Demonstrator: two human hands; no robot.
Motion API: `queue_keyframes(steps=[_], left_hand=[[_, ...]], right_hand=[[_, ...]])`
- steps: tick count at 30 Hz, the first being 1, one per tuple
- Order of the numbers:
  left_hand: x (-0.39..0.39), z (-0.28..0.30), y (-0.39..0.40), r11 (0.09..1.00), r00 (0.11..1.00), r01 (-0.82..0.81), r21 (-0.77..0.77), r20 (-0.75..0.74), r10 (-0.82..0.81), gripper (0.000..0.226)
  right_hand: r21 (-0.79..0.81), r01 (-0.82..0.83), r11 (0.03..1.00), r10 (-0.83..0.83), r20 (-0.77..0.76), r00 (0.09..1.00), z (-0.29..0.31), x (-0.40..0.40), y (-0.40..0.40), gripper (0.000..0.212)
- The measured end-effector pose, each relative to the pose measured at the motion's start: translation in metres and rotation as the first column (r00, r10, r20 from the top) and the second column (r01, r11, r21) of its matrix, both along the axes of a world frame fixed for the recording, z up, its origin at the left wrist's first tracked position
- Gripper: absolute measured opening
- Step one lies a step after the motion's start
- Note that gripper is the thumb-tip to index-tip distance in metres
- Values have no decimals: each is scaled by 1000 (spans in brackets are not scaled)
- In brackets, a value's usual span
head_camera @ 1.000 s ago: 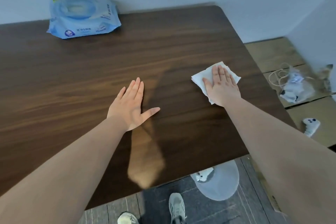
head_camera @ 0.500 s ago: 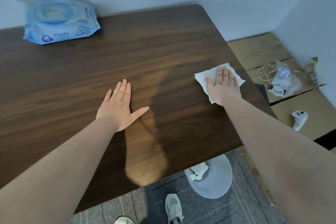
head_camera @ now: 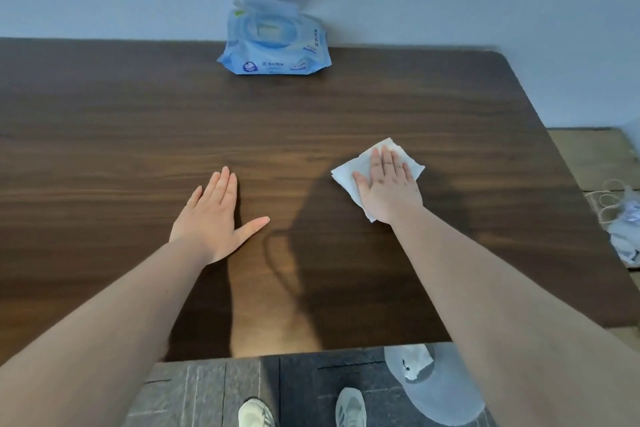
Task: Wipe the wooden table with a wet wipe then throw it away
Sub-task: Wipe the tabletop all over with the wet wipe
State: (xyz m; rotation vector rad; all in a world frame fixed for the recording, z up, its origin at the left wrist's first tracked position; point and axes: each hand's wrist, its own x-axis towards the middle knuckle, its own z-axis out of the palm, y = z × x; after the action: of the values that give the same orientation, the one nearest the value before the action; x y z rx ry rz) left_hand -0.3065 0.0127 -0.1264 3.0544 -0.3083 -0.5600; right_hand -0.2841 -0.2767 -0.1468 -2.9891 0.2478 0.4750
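A dark wooden table (head_camera: 138, 149) fills most of the view. My right hand (head_camera: 389, 187) lies flat, palm down, on a folded white wet wipe (head_camera: 346, 175) at the table's right of centre, pressing it against the wood. The wipe's corners stick out beyond the fingers and to the left of the thumb. My left hand (head_camera: 216, 215) rests flat on the bare wood to the left, fingers together, thumb spread, holding nothing.
A blue pack of wet wipes (head_camera: 273, 45) with its lid up sits at the table's far edge by the wall. A pale bin (head_camera: 440, 392) with a crumpled white piece inside stands on the floor under the near right edge. Cardboard and a clear bag with cables (head_camera: 623, 218) lie at right.
The view has swung left, so the pack now appears at the far centre. My right hand with the wipe has slid left, away from the table's right edge. The left hand stays flat.
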Motion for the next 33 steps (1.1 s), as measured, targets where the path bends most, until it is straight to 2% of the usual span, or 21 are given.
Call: queue_keyframes(steps=[4,8,14,22,24,26,33], left_hand=[[-22,1,100,981,982,-187,47,-8,187,108],[-50,3,196,925,927,-373,67,-9,375,112],[-88,-2,308,831,835,-548,98,2,550,120],[-90,-19,330,801,801,-598,-3,9,598,121],[-90,-20,332,811,809,-586,-7,56,585,119],[-91,-19,332,827,823,-562,-1,98,559,116],[-92,-20,332,841,839,-540,9,85,538,121]], right_hand=[[12,-192,981,191,26,981,-2,22,99,68],[12,-375,927,374,57,926,-7,36,208,67],[35,-563,826,559,76,826,-5,42,362,66],[44,-744,667,738,92,668,-8,47,520,66],[46,-771,635,766,98,636,-8,44,548,66],[52,-802,595,796,101,597,-9,42,572,66],[14,-862,506,854,133,503,-13,41,604,67]])
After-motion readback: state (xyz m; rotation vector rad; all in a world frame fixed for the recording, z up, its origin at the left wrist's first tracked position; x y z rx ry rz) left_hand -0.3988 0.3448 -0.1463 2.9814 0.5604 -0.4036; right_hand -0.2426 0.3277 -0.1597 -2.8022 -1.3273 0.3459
